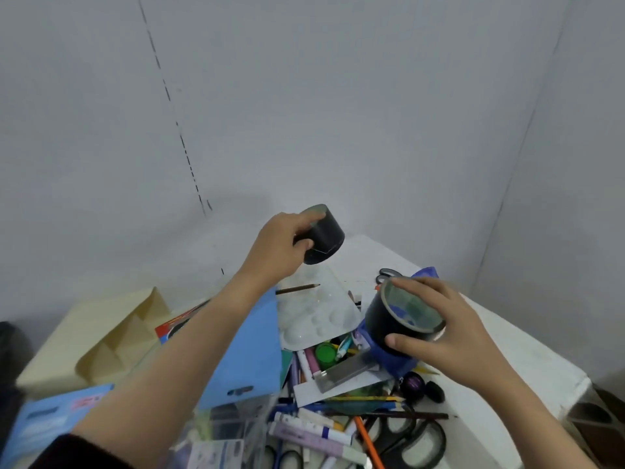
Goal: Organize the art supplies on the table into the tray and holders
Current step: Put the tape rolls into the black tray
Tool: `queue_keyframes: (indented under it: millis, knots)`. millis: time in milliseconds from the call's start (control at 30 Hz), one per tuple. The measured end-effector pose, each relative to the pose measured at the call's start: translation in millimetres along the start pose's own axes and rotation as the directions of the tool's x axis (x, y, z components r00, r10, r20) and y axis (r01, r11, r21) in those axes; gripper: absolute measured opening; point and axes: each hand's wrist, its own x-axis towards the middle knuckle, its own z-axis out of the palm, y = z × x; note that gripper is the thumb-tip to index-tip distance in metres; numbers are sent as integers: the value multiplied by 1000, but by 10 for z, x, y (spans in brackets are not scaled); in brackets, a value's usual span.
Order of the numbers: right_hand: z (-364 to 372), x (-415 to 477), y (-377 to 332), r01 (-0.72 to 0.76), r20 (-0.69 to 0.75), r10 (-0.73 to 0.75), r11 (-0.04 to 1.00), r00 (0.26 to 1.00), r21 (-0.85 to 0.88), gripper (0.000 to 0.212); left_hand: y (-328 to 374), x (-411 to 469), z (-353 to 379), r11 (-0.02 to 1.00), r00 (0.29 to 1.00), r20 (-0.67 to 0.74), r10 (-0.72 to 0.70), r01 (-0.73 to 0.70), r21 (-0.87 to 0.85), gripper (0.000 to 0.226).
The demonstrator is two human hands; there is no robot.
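While the white table [507, 350] bears a cream tray [101, 336] at your left and a heap of art supplies [314, 428], your left hand [274, 252] grips one black holder [324, 238] tilted above the far corner and your right hand [449, 333] clasps a second black holder [395, 319] over the heap.

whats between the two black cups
Head view: a white paint palette lies under the gap from the upper cup in the left hand to the lower cup in the right hand.
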Motion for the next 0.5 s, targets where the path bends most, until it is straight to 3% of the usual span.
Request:
queue_keyframes:
  millis: [333, 500]
  knots:
    - [982, 125, -939, 115, 214, -154, 976, 965, 185, 74, -574, -1335, -1555, 966, 975, -176, -137, 171, 195, 60]
    - [1541, 86, -1533, 132, 329, -212, 959, 920, 251, 75, -786, -2179, -2426, 918, 912, -306, -274, 342, 198, 69]
